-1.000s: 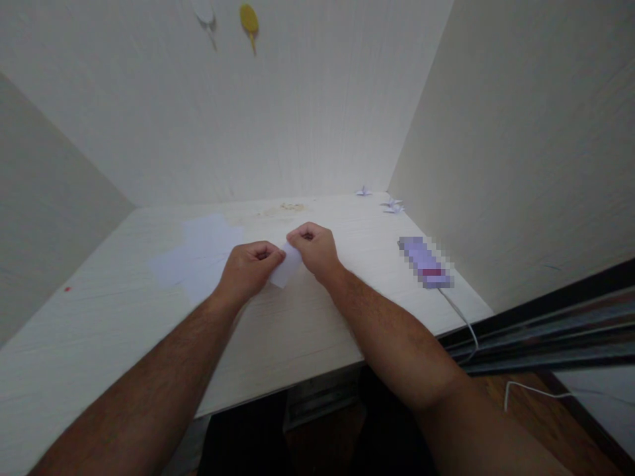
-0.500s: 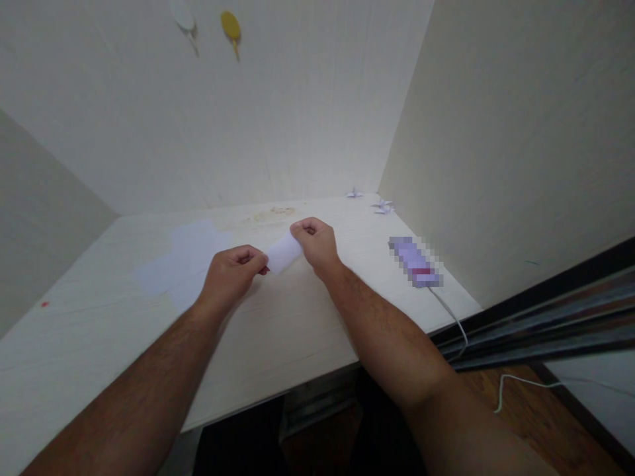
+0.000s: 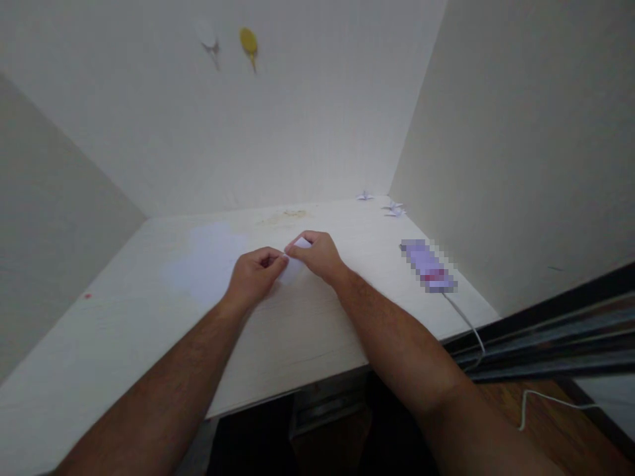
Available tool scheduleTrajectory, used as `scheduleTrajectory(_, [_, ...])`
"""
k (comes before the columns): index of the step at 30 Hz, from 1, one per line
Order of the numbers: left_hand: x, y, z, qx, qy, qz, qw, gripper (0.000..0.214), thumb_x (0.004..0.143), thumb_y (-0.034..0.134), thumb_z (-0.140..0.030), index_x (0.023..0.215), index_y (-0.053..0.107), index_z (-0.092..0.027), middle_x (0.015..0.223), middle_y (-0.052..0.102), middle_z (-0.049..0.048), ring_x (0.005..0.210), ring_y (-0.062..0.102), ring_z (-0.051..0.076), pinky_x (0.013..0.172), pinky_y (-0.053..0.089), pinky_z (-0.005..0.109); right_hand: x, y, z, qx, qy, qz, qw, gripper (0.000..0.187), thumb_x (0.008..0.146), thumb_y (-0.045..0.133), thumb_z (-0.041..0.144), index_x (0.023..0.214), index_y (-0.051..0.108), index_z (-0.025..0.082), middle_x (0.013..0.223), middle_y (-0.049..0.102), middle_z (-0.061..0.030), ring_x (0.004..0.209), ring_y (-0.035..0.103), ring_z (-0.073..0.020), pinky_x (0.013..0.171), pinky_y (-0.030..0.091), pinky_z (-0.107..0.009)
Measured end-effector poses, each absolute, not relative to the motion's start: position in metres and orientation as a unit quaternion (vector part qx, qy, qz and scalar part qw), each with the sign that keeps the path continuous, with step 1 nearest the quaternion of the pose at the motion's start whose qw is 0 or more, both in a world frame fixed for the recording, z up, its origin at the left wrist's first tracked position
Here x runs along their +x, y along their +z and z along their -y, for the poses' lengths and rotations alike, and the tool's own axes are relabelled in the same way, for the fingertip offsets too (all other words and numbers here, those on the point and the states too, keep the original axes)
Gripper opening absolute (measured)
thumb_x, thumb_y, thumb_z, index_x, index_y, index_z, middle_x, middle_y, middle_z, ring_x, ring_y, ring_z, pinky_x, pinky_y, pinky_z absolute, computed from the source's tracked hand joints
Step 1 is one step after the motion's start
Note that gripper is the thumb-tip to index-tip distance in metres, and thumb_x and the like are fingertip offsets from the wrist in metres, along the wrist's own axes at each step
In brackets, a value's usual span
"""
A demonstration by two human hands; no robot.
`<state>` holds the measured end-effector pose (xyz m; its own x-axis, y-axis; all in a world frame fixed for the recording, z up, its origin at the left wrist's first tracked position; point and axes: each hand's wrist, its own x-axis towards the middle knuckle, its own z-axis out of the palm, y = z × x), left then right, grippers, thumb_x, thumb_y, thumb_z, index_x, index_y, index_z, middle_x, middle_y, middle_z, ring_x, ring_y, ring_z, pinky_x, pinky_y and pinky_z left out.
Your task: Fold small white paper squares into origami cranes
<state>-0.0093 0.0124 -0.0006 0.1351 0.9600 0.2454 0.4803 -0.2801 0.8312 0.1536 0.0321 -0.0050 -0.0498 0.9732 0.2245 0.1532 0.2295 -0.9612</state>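
Note:
A small piece of white paper is held just above the table between both hands. My left hand pinches its left edge between thumb and fingers. My right hand grips the upper right part, with thumb and index finger close to the left thumb. Part of the paper is covered by the fingers, so its folds cannot be made out. Left of the hands, loose white paper sheets lie spread on the table, overlapping and blurred.
The pale table meets walls at the back and right. Several folded paper cranes stand in the far right corner. A pixelated purple phone-like object with a white cable lies to the right. A yellow hook is on the wall.
My hands have come together, and the paper that was stretched between them is now bunched closer to the fingers. The whole view has shifted slightly, moving the scene rightward.

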Motion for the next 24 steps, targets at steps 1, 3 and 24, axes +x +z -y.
scheduleTrajectory(1, [-0.009, -0.002, -0.013, 0.696, 0.399, -0.520, 0.294, 0.025, 0.076, 0.065, -0.041, 0.074, 0.069, -0.017, 0.063, 0.063, 0.0006, 0.055, 0.051, 0.012, 0.054, 0.038, 0.024, 0.153, -0.004, -0.031, -0.468, 0.404, 0.603, 0.504, 0.015, 0.067, 0.071, 0.031, 0.071, 0.070, 0.017, 0.062, 0.063, 0.0029, 0.059, 0.054, -0.0110, 0.055, 0.040, -0.023])
scheduleTrajectory(3, [-0.009, -0.003, -0.013, 0.704, 0.399, -0.514, 0.284, 0.028, 0.078, 0.063, -0.043, 0.071, 0.068, -0.016, 0.062, 0.061, 0.0002, 0.055, 0.049, 0.011, 0.054, 0.037, 0.024, 0.152, -0.003, -0.028, -0.466, 0.403, 0.605, 0.504, 0.013, 0.066, 0.070, 0.030, 0.070, 0.071, 0.017, 0.063, 0.064, 0.0021, 0.059, 0.055, -0.0111, 0.056, 0.041, -0.024])
scheduleTrajectory(24, [-0.021, -0.005, -0.019, 0.646, 0.447, -0.558, 0.267, 0.016, 0.077, 0.062, -0.028, 0.067, 0.067, -0.016, 0.061, 0.064, 0.0024, 0.059, 0.056, 0.014, 0.059, 0.042, 0.027, 0.158, -0.013, -0.033, -0.512, 0.367, 0.530, 0.568, 0.025, 0.068, 0.070, 0.038, 0.076, 0.077, 0.016, 0.079, 0.074, -0.0069, 0.072, 0.065, -0.0183, 0.065, 0.048, -0.030])
